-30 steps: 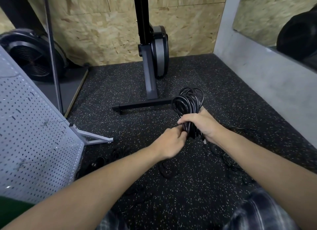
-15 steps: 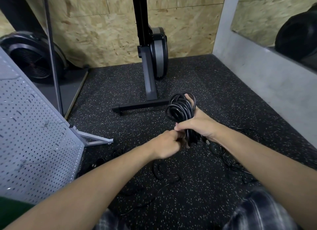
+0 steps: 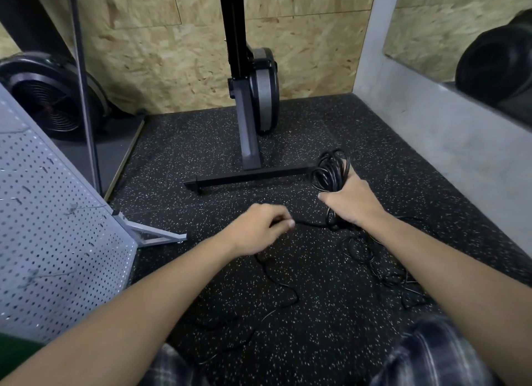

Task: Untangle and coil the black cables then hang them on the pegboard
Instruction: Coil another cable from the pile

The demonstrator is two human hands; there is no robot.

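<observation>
Although joined at the bundle half a second ago, hands: now apart, the left one drawn away to the left, with one strand stretched between.
White perforated metal pegboard: at far left, standing tilted on a grey foot; no cable seen on it, so hanging not yet begun.
Left hand: fingers curled inward, thumb and fingertips pinching the thin black strand; now to the left of the bundle and a little lower than before.
Thin black strand: runs almost level from the left pinch to the underside of the right fist and looks taut; seems to go on below the left hand as a slack line on the black speckled rubber floor.
Meaning of the change: judged as drawing out free length, either for one more turn or for a wrap around the bundle; cannot tell which.
Coiled bundle of black round cable: loops standing up above the right fist, held off the floor, seen in front of the end of the black metal foot bar; further to the right than a moment ago.
Right hand: closed as a fist around the lower neck of the bundle, back of the hand upward.
Loose tangle of thin black cables: lying on the floor under the right forearm, not sorted; coiling judged as only partly done.
</observation>
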